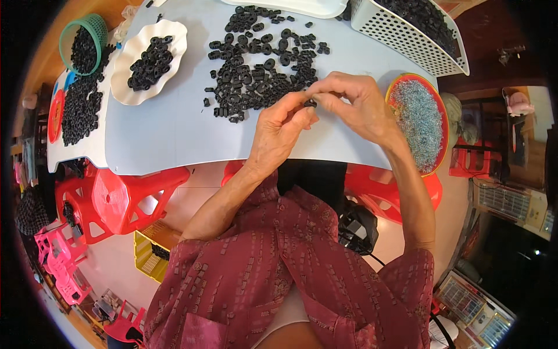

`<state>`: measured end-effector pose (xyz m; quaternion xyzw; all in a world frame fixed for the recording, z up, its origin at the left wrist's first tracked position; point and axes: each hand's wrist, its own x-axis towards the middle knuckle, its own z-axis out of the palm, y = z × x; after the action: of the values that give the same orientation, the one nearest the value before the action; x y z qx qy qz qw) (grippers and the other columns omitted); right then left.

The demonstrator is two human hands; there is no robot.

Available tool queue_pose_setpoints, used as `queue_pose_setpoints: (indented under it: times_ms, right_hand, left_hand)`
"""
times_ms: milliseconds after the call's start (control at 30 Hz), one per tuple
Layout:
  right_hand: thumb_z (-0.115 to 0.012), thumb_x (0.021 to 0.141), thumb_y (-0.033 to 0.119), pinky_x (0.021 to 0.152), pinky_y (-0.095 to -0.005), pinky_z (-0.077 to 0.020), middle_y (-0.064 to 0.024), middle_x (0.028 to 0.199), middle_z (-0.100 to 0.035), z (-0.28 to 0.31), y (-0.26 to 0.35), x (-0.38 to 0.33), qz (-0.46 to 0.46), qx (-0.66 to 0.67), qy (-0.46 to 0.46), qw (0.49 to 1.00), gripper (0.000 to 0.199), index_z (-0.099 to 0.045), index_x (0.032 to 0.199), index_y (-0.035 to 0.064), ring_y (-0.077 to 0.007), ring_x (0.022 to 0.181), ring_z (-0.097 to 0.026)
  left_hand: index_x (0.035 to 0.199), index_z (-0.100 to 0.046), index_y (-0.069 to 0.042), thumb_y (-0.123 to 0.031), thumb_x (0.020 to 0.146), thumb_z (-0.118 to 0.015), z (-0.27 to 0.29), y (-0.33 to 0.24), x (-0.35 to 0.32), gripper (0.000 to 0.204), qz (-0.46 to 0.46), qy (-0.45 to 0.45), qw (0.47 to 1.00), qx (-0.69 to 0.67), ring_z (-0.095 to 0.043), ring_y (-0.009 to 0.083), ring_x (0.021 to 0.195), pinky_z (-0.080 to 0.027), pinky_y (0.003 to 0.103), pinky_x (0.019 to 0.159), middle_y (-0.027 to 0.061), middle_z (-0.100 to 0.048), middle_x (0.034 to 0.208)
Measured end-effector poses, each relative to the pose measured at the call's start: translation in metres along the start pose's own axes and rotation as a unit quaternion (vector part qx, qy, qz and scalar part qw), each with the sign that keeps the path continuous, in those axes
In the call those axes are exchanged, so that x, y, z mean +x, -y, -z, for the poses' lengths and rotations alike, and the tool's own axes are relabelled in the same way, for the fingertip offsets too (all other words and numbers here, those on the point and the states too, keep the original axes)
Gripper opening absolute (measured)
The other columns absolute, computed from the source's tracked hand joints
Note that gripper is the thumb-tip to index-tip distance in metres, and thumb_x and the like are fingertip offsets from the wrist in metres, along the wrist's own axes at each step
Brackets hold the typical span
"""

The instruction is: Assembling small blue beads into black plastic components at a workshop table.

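Where the two hands meet over the white table (174,134), a small black ring (310,103) sits pinched between their fingertips, just at the near edge of the pile (261,64) of like black rings. The left hand (283,129) comes up from below with its thumb and forefinger closed on the ring's left side, the other fingers curled loosely under. The right hand (354,102) arches over from the right, its thumb and fingers bent down and closed on the same ring from the other side, so that most of the ring is hidden and only a dark bit shows between the fingertips of both hands. Whether anything else is held with it cannot be told. Seen from the pile, a scalloped white plate (125,81) with more rings lies to the left, and farther left a green basket (97,26) also holds rings, with a dark heap (78,110) of them spread below it. To the right of the pile, just beside the right wrist, stands a red bowl (440,116) filled with tiny grey-blue pieces. Beyond the pile to the upper right a white perforated basket (395,32) tilts, dark pieces inside. Red stools (133,198) stand under the table's near edge.
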<state>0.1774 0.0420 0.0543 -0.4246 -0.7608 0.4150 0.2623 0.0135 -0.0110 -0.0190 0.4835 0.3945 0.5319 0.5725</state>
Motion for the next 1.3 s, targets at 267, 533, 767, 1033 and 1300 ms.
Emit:
queue_pose_setpoints:
  times_ms: [267,533,767,1033,1300]
  right_hand:
    - [-0.063,0.082,0.006,0.059,-0.0230,-0.0456,-0.0005,0.067,-0.064,-0.006,0.002,-0.005,-0.019,0.000,-0.029,0.999,0.007,-0.062,0.080,-0.0006,-0.0059,0.061,-0.054]
    - [-0.066,0.083,0.004,0.060,-0.0226,-0.0461,-0.0015,0.072,-0.066,-0.021,-0.001,-0.015,-0.033,0.043,-0.073,0.996,0.006,-0.068,0.088,0.0007,-0.0057,0.066,-0.055]
    - [-0.063,0.089,0.005,0.063,-0.0221,-0.0465,-0.0033,0.076,-0.065,-0.050,-0.009,-0.013,-0.012,0.122,-0.201,0.972,0.009,-0.068,0.090,-0.0018,-0.0068,0.070,-0.056]
    - [-0.063,0.088,0.007,0.060,-0.0219,-0.0459,-0.0015,0.074,-0.064,-0.032,-0.011,-0.005,-0.047,0.157,-0.094,0.982,0.009,-0.066,0.087,-0.0021,-0.0063,0.063,-0.055]
    - [-0.065,0.085,0.009,0.059,-0.0228,-0.0444,-0.0009,0.071,-0.063,-0.006,-0.027,0.056,0.006,-0.055,-0.161,0.985,0.012,-0.068,0.093,-0.0002,-0.0054,0.063,-0.052]
  left_hand:
    - [0.109,-0.061,0.002,-0.010,0.090,-0.056,-0.001,-0.001,-0.002,0.023,0.005,-0.012,1.000,0.000,-0.057,0.0083,0.071,-0.048,0.024,0.067,0.0043,-0.064,0.080]
    - [0.106,-0.063,0.002,-0.009,0.090,-0.056,0.001,-0.001,-0.002,0.021,-0.001,-0.004,1.000,0.021,-0.058,0.0088,0.071,-0.048,0.024,0.067,0.0039,-0.063,0.079]
    - [0.105,-0.062,0.004,-0.009,0.091,-0.056,0.006,-0.003,0.001,0.019,0.038,-0.004,0.997,-0.064,-0.059,0.0099,0.073,-0.050,0.025,0.067,0.0062,-0.064,0.079]
    - [0.104,-0.060,0.003,-0.008,0.092,-0.053,0.008,-0.006,0.000,0.018,0.017,0.011,1.000,-0.014,-0.059,0.0108,0.073,-0.050,0.026,0.067,0.0072,-0.066,0.083]
    - [0.102,-0.059,0.002,-0.010,0.089,-0.059,0.006,-0.003,-0.006,0.017,0.009,0.003,1.000,0.019,-0.051,0.0078,0.069,-0.041,0.023,0.060,0.0042,-0.060,0.076]
